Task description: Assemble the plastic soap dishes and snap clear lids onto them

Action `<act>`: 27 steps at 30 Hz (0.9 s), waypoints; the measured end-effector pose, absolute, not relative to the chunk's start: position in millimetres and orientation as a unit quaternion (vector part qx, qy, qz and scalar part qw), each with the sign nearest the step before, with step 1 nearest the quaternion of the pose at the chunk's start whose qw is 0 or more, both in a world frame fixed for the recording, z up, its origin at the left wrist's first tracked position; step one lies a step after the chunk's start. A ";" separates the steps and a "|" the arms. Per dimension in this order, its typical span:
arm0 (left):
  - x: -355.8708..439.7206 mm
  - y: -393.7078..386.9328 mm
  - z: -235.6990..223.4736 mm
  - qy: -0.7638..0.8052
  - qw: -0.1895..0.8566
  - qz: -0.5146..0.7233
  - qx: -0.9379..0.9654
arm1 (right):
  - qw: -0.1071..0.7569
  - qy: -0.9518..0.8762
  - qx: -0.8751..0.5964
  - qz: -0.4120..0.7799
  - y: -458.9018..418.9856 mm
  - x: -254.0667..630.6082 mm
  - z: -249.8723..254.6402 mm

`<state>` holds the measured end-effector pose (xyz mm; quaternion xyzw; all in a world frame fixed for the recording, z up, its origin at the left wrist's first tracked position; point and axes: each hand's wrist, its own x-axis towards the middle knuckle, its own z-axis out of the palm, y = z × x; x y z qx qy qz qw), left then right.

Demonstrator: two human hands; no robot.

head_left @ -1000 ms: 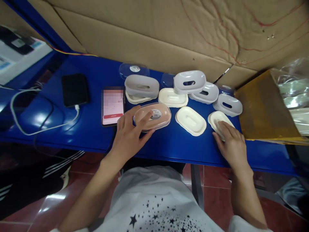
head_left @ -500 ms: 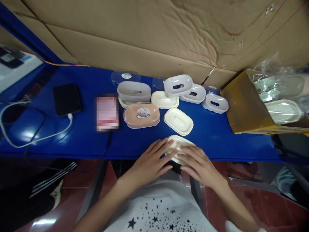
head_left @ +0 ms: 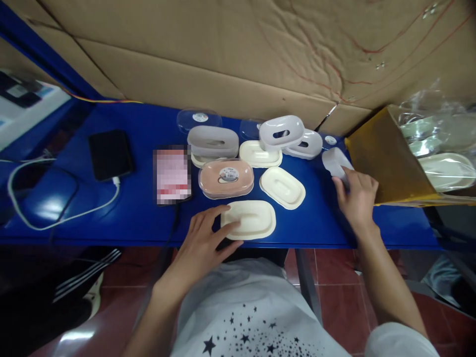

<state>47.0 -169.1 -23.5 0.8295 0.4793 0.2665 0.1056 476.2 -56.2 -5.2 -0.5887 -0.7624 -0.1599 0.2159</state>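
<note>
My right hand (head_left: 356, 196) grips a pale grey soap dish (head_left: 334, 161) by its near side, in front of the cardboard box, and the dish is tilted. My left hand (head_left: 208, 235) is spread, its fingertips resting on the left end of a cream oval tray (head_left: 256, 220) near the table's front edge. Just behind lies a second cream tray (head_left: 283, 188). To its left is a pink soap dish (head_left: 226, 179) with a clear lid and a round label. A third cream tray (head_left: 256, 153) sits farther back, partly under a pale grey dish (head_left: 284, 133).
Another pale grey dish (head_left: 211, 141) and clear lids (head_left: 199, 120) stand along the cardboard wall (head_left: 186, 64). At right is an open box (head_left: 386, 158) with bagged dishes. A black device (head_left: 110, 154) with a white cable lies left, beside a pixelated item (head_left: 172, 176).
My right hand has left the front cream tray, reached right and taken the pale grey soap dish, tilting it. The front cream tray has shifted left along with my left hand.
</note>
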 end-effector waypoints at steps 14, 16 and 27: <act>38.5 -159.7 -28.4 0.500 0.279 0.263 0.777 | 0.156 -0.933 -0.325 0.000 -145.2 318.7 -5.7; 39.3 -159.9 -25.8 0.502 0.281 0.256 0.777 | 0.159 -0.937 -0.311 0.013 -140.5 312.3 -6.7; 42.8 -156.3 -35.5 0.489 0.216 0.294 0.792 | 0.201 -0.940 -0.251 0.111 -94.1 336.2 6.6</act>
